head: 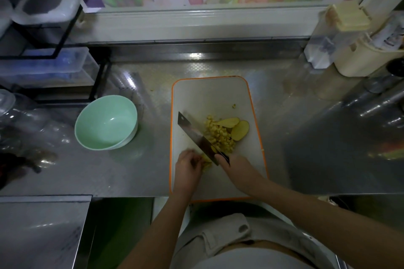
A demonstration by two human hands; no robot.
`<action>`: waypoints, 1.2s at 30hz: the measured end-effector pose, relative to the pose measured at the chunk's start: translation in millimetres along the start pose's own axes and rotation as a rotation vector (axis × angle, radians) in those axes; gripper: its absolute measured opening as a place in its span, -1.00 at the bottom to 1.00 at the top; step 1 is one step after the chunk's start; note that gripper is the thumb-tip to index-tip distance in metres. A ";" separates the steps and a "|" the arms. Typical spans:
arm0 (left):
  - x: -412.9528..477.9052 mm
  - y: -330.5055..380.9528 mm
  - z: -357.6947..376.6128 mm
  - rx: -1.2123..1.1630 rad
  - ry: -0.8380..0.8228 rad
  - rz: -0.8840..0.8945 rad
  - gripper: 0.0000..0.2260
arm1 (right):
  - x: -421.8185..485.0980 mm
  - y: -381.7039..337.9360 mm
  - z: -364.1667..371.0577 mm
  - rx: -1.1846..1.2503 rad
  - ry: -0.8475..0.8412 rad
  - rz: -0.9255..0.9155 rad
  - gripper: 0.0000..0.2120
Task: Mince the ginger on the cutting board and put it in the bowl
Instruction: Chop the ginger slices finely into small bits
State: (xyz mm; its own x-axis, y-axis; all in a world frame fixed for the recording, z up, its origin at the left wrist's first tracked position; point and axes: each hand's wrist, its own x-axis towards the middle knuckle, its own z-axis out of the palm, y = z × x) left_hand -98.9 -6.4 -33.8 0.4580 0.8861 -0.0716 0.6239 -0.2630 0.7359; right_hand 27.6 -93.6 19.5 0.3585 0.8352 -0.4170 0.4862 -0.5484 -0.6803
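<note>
Ginger (219,135) sits on the cutting board (209,94), right of centre: one chopped pile, plus two uncut slices (240,130) against the pile's right side, close to the board's orange right rim. One small stray clump lies further back, apart from the pile.

One knife (194,135) runs slantwise, its blade along the pile's left side, tip pointing back-left. My right hand (236,168) has its grip closed round the knife handle. My left hand (188,165) is just left of the blade heel, grip curled down on a yellow bit of ginger. It is blurry, and I can't tell how big that piece is.

The far half of the board is bare, so there is room there. The left strip beside the blade is bare too. The board's near end reaches the front edge of the desk (142,170).

One green bowl (105,120) stands left of the board, well apart, with nothing in it and an open strip of desk between. A rack with tubs crowds the far left, and jars the far right.
</note>
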 end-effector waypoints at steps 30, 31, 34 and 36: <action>1.6 -4.5 5.2 0.034 -0.001 0.013 -0.93 | 12.2 6.3 19.5 -0.069 -0.038 0.109 -0.61; 1.7 -4.2 4.8 0.029 0.001 0.013 -0.94 | 14.1 8.5 16.8 -0.039 -0.056 0.094 -0.65; 2.1 -3.0 3.5 0.027 -0.001 0.008 -0.96 | 20.2 8.7 7.0 -0.033 -0.058 0.073 -0.63; 2.3 -2.6 3.2 0.026 -0.006 0.010 -0.95 | 23.7 9.1 4.7 -0.056 -0.059 0.058 -0.65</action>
State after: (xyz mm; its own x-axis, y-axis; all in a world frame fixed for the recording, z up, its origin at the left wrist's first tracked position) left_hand -97.4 -4.9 -38.1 0.4678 0.8812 -0.0683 0.6359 -0.2818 0.7185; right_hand 36.8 -78.6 0.6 0.3409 0.8021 -0.4904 0.5106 -0.5960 -0.6198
